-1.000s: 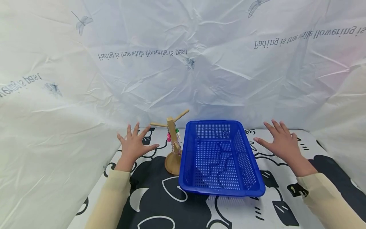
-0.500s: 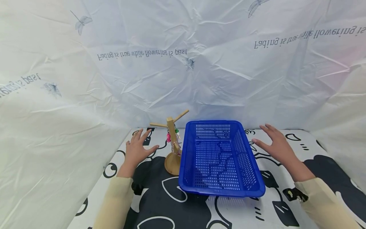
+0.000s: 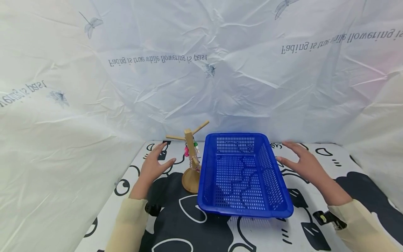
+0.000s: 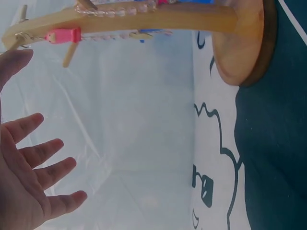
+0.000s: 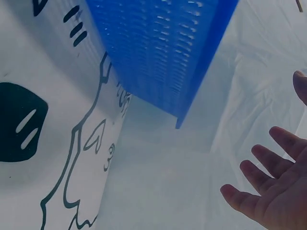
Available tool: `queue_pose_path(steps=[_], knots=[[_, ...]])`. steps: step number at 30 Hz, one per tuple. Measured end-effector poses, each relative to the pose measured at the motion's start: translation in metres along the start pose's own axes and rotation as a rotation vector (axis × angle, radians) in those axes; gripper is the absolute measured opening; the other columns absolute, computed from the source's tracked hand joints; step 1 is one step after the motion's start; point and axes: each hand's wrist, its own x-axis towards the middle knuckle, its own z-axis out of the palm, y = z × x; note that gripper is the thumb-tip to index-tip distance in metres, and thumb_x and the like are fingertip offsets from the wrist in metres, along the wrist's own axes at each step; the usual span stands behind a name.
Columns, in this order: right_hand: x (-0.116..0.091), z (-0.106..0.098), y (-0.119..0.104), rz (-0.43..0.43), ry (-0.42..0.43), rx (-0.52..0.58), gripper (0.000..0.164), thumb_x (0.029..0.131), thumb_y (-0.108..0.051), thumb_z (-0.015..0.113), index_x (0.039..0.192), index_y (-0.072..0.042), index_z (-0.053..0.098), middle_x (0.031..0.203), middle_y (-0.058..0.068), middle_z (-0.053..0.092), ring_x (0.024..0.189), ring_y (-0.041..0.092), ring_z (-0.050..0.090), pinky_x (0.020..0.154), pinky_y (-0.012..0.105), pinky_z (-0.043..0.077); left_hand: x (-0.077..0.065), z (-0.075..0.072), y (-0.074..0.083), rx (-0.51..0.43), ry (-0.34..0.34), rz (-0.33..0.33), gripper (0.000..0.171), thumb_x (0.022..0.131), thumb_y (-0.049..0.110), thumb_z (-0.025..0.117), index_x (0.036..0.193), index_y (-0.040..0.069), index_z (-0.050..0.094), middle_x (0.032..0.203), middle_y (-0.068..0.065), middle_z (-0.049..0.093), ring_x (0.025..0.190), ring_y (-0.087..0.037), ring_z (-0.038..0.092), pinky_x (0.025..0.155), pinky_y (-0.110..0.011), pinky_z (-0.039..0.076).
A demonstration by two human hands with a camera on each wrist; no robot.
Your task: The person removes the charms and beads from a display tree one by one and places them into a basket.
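A wooden stand (image 3: 190, 150) with peg arms and a round base (image 3: 190, 180) stands left of a blue plastic basket (image 3: 240, 210). Beaded strands (image 4: 120, 10) and a pink charm (image 4: 63, 35) hang from it. My left hand (image 3: 152, 168) is held to the left of the stand, thumb toward it, fingers spread and holding nothing. To the right of the basket my right hand (image 3: 306, 166) hovers with its thumb toward the rim, also holding nothing. In the right wrist view its loosely bent fingers (image 5: 268, 165) are apart from the basket's wall (image 5: 158, 43).
The table is covered by a black-and-white patterned cloth (image 3: 189, 234). White printed sheeting (image 3: 189, 91) rises behind it and along both sides. Dark wrist cameras sit at the left cuff (image 3: 153, 209) and the right cuff (image 3: 329, 218).
Both hands have turned and lowered slightly, their spread fingers drawing closer together. Both arms shifted a little inward. The stand and basket have stayed in place.
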Motion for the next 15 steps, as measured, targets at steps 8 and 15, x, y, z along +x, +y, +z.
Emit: queue_pose_path(steps=[8, 15], knots=[[-0.004, -0.009, -0.017, -0.023, -0.029, 0.017, 0.078, 0.098, -0.049, 0.064, 0.152, 0.002, 0.04, 0.155, 0.037, 0.037, 0.14, 0.059, 0.035, 0.107, 0.078, 0.039, -0.004, -0.001, 0.008, -0.135, 0.0, 0.002, 0.073, 0.094, 0.031, 0.07, 0.156, 0.007, 0.04, 0.162, -0.025, 0.037, 0.149, -0.045, 0.038, 0.122, -0.066, 0.034], [0.005, -0.016, -0.039, -0.085, -0.062, 0.039, 0.072, 0.099, -0.044, 0.064, 0.15, 0.004, 0.043, 0.15, 0.035, 0.046, 0.135, 0.053, 0.044, 0.105, 0.072, 0.046, -0.002, 0.001, 0.014, -0.318, 0.019, -0.015, 0.068, 0.096, 0.024, 0.068, 0.155, 0.004, 0.04, 0.159, -0.022, 0.045, 0.145, -0.041, 0.046, 0.12, -0.059, 0.042]])
